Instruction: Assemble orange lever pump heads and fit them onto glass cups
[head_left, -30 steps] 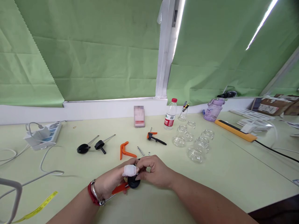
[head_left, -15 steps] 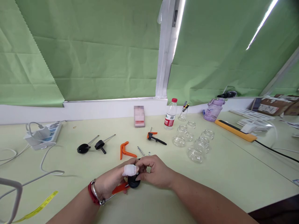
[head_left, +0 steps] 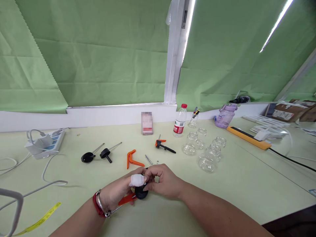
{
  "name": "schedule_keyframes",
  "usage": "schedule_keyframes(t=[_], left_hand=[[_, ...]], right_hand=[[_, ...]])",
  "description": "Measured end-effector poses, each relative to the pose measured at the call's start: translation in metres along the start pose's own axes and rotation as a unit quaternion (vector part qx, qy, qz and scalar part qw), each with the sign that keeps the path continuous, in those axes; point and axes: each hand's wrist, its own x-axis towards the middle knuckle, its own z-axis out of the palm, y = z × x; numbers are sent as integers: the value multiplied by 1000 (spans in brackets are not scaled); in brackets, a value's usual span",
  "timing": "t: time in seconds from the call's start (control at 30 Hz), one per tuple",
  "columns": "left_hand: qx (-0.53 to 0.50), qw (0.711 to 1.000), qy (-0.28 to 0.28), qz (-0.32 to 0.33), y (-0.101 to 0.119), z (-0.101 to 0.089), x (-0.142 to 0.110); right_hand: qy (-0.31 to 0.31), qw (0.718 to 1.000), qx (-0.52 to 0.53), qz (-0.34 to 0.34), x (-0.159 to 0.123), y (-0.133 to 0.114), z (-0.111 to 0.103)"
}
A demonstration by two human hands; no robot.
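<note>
My left hand (head_left: 116,192), its thumb wrapped in white bandage, is closed around a black round cap (head_left: 141,193) low in the middle of the view. An orange piece (head_left: 127,199) and a thin metal rod stick out from under that hand, towards the wrist. My right hand (head_left: 164,182) pinches at the top of the cap, thumb and forefinger together. What sits between those fingertips is mostly hidden. Just beyond the hands lie metal pins (head_left: 148,160) and a tiny metal part (head_left: 157,162). An orange angled handle (head_left: 134,159) rests to their left.
Two black caps with rods (head_left: 88,157) (head_left: 106,153) lie left. A black-and-orange assembly (head_left: 165,146) lies behind the hands. Several glass jars (head_left: 207,163), a water bottle (head_left: 179,126) and a purple bottle (head_left: 225,117) stand right. Power strips (head_left: 248,137) (head_left: 53,144) and cables flank both sides.
</note>
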Motion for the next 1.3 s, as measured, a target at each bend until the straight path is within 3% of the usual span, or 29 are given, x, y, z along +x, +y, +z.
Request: schedule_keyframes(t=[0.33,0.7,1.0,1.3], left_hand=[[-20,1000,0,0,-1,-1,1],[2,1000,-4,4,1,0,0],[-19,1000,7,-6,0,0,1],[-28,1000,0,-4,0,2,0]], right_hand=[[-16,997,4,-76,1,-6,0],[-6,1000,10,-4,0,-1,1],[-15,997,-6,-76,1,-4,0],[-11,1000,-11,-26,0,0,1]])
